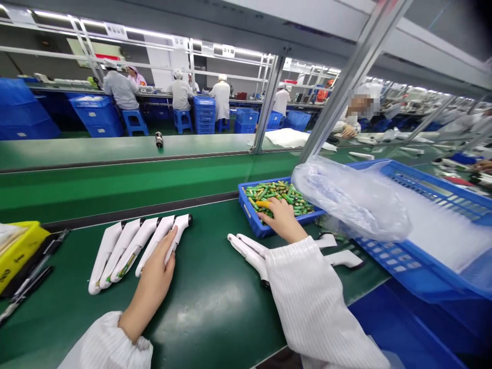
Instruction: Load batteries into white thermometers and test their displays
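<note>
My left hand [159, 266] is closed around the rightmost white curved plastic housing [183, 224], thumb on its right side. Several similar housings [128, 246] lie side by side to its left, with black ends at the top; green parts show inside some. Over the blue tray [257, 224], my right hand [283, 218] reaches in with thumb and forefinger apart, a yellow cover on one finger. Small elongated green parts [294, 195] fill this tray, and the fingertips touch them. I see nothing held there. Beside my right sleeve lie more white housings [248, 252].
A large blue crate [403, 269] with a clear plastic bag [353, 200] stands at right. Pens [34, 282] and a yellow box [23, 251] are at far left. Metal posts [271, 102] rise behind the tray. Across the green conveyor [115, 187], co-workers [221, 95] sit or stand at benches.
</note>
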The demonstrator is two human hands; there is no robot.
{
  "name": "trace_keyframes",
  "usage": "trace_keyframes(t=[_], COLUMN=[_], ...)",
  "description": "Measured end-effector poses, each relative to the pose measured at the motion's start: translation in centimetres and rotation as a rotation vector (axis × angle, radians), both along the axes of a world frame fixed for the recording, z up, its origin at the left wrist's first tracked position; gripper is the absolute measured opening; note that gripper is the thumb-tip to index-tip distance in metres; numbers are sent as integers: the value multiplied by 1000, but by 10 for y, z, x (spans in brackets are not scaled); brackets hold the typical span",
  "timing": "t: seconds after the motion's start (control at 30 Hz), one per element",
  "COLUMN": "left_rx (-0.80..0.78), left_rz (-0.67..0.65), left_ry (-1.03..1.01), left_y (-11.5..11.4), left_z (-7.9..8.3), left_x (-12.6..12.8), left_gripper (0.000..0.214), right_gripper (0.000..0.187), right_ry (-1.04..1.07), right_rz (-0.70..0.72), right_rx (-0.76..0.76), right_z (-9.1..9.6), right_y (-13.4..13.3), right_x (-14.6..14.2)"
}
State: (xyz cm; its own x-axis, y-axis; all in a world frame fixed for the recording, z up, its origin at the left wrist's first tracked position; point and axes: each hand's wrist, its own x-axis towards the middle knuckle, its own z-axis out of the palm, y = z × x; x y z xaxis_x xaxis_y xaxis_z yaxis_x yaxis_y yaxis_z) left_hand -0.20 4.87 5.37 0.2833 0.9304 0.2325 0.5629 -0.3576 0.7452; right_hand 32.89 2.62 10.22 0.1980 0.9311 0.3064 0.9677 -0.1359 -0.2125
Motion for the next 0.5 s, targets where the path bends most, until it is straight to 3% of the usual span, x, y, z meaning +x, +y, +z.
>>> trace_keyframes(t=[0.1,0.17,0.27,0.37,0.5], left_rx=[199,361,500,504,540], left_rz=[37,-14,-311,-638,-665], left_ry=[105,146,193,259,364], left_y=[6,2,-14,-35,-51], left_z=[0,3,7,8,8], left_x=[6,18,47,80,109], left_gripper=[46,43,45,49,45], right_gripper=[17,17,18,16,14], right_ry=[11,30,79,138,231], right_rz=[38,67,105,134,176], right_rx=[-19,-17,3,34,92], right_z=[2,3,3,4,6], right_y=[4,5,7,7,7], right_x=[-4,-4,-3,-4,-8])
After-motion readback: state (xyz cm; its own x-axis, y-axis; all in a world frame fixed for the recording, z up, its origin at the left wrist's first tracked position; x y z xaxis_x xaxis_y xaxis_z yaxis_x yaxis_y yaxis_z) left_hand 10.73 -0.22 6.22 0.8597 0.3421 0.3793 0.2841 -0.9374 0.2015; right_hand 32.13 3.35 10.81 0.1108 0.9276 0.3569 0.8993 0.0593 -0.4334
